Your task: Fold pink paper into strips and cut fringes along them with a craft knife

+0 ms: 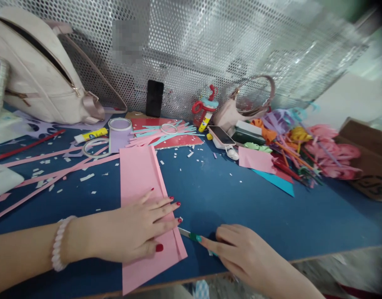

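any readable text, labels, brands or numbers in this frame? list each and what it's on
None can be read.
Glue stick on the blue table: dark print on the yellow label, too small to read.
Second glue stick: print blurred.
Brown board at the right edge: dark curly markings, cut off and blurred, not readable.
Phones: screens dark, no text.

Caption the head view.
Left hand flattens folded pink paper sheet; right hand grips green-handled cutter on blue table.

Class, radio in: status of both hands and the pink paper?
Left hand flat on folded pink paper. Right hand grips green-handled cutter at paper's edge. Paper scraps scattered on the blue table.
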### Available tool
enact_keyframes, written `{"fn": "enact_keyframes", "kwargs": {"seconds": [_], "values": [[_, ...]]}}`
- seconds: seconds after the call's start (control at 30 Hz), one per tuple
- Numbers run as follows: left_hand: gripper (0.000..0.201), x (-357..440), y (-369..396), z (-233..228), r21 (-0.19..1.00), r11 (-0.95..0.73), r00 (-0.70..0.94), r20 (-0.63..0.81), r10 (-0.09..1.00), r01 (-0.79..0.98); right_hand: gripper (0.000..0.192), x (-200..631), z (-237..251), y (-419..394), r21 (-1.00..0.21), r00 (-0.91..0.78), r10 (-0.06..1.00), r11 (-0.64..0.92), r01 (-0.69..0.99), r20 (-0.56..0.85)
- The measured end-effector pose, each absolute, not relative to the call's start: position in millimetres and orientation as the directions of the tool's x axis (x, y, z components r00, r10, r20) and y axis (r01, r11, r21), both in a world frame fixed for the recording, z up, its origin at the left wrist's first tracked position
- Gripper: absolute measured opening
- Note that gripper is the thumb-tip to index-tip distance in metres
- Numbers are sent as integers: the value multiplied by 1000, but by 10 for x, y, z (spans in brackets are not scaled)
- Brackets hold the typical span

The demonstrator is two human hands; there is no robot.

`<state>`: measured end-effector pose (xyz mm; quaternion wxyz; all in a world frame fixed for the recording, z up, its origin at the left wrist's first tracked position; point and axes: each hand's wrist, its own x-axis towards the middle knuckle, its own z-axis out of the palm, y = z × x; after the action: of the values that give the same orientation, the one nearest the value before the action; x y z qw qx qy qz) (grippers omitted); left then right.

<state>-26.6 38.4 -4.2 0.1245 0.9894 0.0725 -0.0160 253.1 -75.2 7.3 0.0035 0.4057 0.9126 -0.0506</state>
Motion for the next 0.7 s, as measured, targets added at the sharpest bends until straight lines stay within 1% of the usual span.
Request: {"fn": "enact_keyframes", "kwargs": {"seconds": [0.17,0.27,0.37,0.47,0.6,0.7], "values": [[54,-286,412,-56,285,-949,991,-21,130,131,38,2520,85,-771,-97,-668,743,662,743,-49],[62,-290,407,-66,327,-935,990,-21,137,137,37,2513,86,-769,-101,-669,742,663,742,-45],[67,-296,391,-20,349,-925,989,-56,138,149,36,2511,81,-761,-95,-675,737,669,737,-37],[64,-304,379,53,354,-923,987,-102,127,155,36,2515,73,-752,-91,-680,732,676,731,-23],[60,-309,385,105,372,-908,980,-126,156,193,36,2508,75,-728,-99,-685,729,681,726,-9],[62,-314,395,103,387,-896,975,-134,179,217,35,2487,82,-702,-110,-683,730,679,726,-2]]}}
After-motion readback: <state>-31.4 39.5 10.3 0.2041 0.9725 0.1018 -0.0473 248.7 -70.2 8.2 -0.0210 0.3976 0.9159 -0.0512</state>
